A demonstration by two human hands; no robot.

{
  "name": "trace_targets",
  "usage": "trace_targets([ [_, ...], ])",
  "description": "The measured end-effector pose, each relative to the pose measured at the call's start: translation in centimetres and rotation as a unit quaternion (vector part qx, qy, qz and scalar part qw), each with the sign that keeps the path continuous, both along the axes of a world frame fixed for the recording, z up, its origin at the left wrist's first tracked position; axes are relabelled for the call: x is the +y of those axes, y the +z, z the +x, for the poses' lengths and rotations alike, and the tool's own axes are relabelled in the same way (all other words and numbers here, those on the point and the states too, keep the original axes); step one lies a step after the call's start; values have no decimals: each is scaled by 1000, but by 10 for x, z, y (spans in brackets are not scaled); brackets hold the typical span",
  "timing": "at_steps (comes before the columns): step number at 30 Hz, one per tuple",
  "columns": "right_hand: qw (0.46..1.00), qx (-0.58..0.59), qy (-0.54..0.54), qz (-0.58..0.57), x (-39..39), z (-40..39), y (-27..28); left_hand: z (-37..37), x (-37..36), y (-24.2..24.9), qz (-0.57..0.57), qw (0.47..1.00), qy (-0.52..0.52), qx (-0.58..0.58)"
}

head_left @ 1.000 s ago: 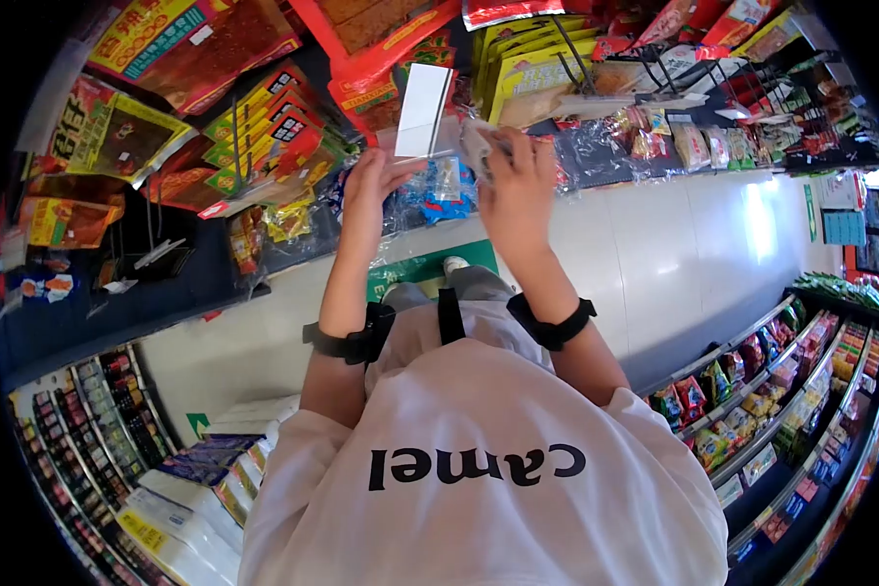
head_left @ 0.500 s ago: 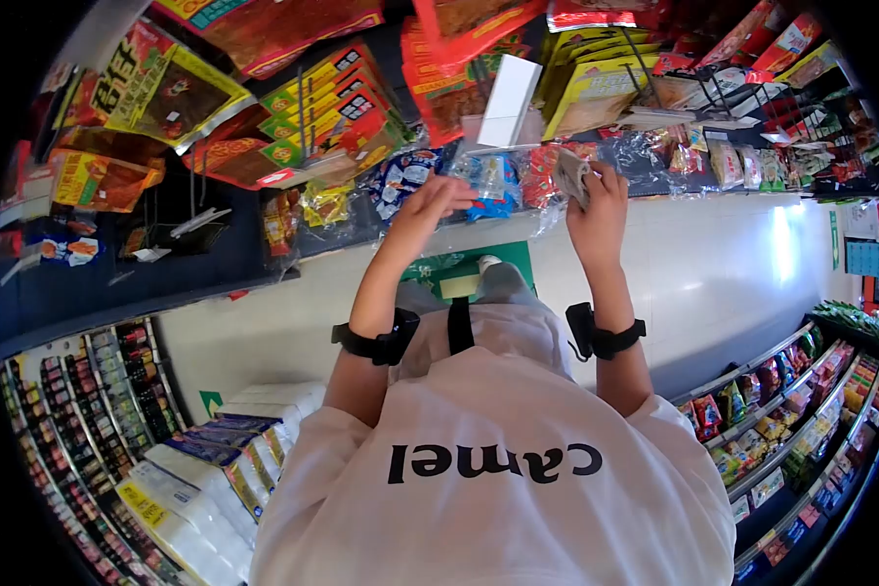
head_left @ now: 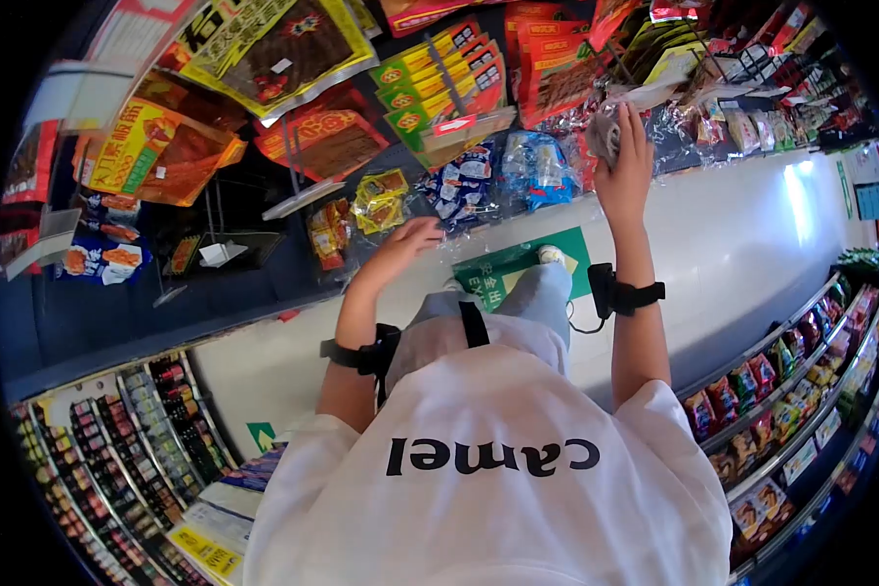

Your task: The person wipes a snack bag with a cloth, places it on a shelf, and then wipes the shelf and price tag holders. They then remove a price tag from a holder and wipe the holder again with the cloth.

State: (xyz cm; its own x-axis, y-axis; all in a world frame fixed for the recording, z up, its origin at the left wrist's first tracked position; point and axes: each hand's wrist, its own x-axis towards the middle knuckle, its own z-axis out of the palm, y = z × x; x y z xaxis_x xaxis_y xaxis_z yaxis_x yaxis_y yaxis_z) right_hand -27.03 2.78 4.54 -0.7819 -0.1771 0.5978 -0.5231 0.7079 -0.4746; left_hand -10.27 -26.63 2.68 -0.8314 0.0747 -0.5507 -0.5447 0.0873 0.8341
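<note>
In the head view my right hand (head_left: 627, 166) is raised at the edge of the shelf. Its fingers are wrapped round a crumpled grey cloth (head_left: 604, 135), near clear plastic-wrapped packets. My left hand (head_left: 400, 254) hovers by the shelf's front edge with fingers stretched out, holding nothing. Close to it lie small yellow snack packets (head_left: 379, 200) and dark blue snack packets (head_left: 457, 186). Light blue packets (head_left: 537, 171) sit between the two hands.
Above, hooks carry hanging snack bags (head_left: 449, 83) with price tag holders (head_left: 303, 198) jutting out. A green floor sign (head_left: 503, 278) lies under my feet. Behind me stand shelves of bottles or jars (head_left: 117, 439) at left and snack shelves (head_left: 752, 391) at right.
The shelf goods have shifted rightward in view as I moved left along it. My left hand has drawn lower, off the packets. My right hand still holds the cloth.
</note>
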Motion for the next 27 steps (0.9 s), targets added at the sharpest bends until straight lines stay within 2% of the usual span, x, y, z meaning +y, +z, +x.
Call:
trace_targets([
  [2, 1000, -2, -9, -16, -1, 12, -4, 16, -33, -7, -68, 994, 67, -55],
  [3, 999, -3, -27, -23, -1, 22, -3, 23, -48, -7, -69, 994, 64, -58],
  [5, 998, -12, -51, -34, -3, 47, 0, 34, -73, -9, -91, 980, 172, -47],
  [6, 998, -9, -52, -34, -2, 56, -1, 34, -79, -7, -90, 980, 171, -45],
  [8, 996, -68, -44, -31, 0, 73, -9, 35, -84, -6, -56, 915, 374, 141],
  [9, 991, -121, -40, -44, -5, 82, -5, 31, -85, 5, -41, 891, 403, 205],
  [10, 991, -120, -35, -43, -8, 87, -6, 30, -88, 6, -41, 889, 407, 205],
  [12, 994, -93, 43, -45, -15, 92, -6, 27, -91, 8, -62, 822, 425, 375],
  [18, 986, -119, 116, -23, -39, 104, 15, 32, -86, 8, -44, 807, 477, 346],
  [20, 978, -134, 154, -41, -49, 112, 24, 39, -84, 9, -31, 801, 487, 348],
  [24, 968, -180, 161, -73, -71, 134, 39, 45, -91, 15, -4, 811, 482, 333],
  [27, 967, -133, 200, -87, -96, 144, 47, 47, -105, 10, -2, 822, 460, 334],
])
